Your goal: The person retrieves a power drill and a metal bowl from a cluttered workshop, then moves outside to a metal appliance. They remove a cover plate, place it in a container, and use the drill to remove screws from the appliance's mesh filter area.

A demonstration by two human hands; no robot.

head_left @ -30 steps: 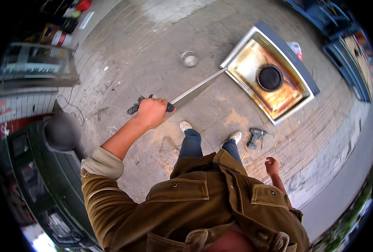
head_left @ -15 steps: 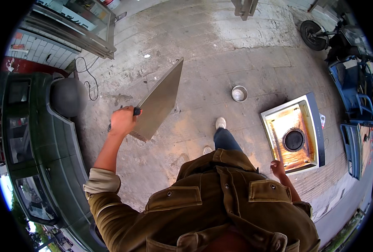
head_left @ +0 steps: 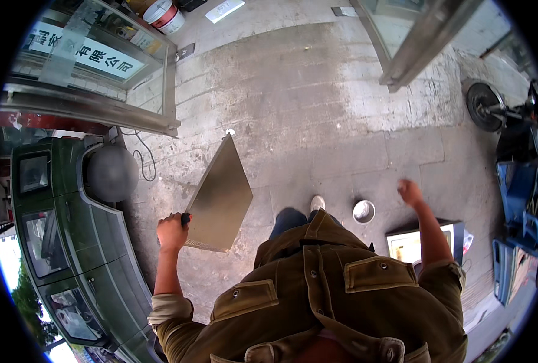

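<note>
My left hand (head_left: pixel 171 232) is closed at the side of a flat grey-brown metal panel (head_left: pixel 219 199), which stands tilted out over the pavement. A black piece with a bit of red (head_left: pixel 186 219) sticks out beside my thumb at the panel's edge; I cannot make out whether it is a handle or a separate tool. My right hand (head_left: pixel 410 192) is raised in the air, fingers curled and slightly blurred, with nothing visible in it. Below that forearm lies a pale metal hood body (head_left: pixel 405 242) with a dark side, partly hidden by my arm. A round metal pot (head_left: pixel 363 212) stands on the ground between.
A green off-road vehicle (head_left: pixel 78 242) with a covered spare wheel (head_left: pixel 113 173) is at left. Open glass doors (head_left: pixel 151 115) flank the entrance ahead, with a white-and-red bucket (head_left: pixel 164 16) inside. A motorbike (head_left: pixel 487 107) and blue chairs (head_left: pixel 520 199) line the right side.
I have moved forward toward the doorway, carrying the panel in my left hand. My right hand has risen and swung forward. The hood body and pot have slid back in view.
</note>
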